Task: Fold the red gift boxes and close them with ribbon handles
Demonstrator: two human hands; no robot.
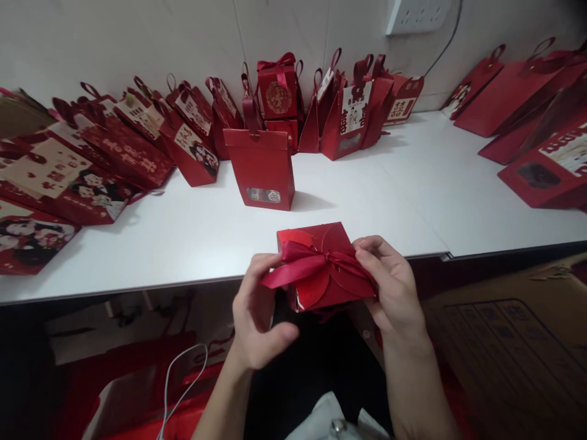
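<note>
A small red gift box (331, 233) with overlapping rounded flaps is held just off the front edge of the white table. Tied across its top is a dark red satin ribbon (300, 266), knotted near the middle, with a loose end pointing left. My right hand (392, 284) grips the box's right end, its thumb on the ribbon there. At the left end, my left hand (261, 311) has its fingers beside the box and ribbon tail, with its thumb spread well away. Whether those fingertips press on the box is hidden.
Behind the box stands a red paper gift bag (263, 165) with a small window. More handled red bags (192, 153) line the wall, around a ribboned box (277, 91). A cardboard carton (513, 342) sits at lower right, and a white cable (172, 379) hangs at lower left.
</note>
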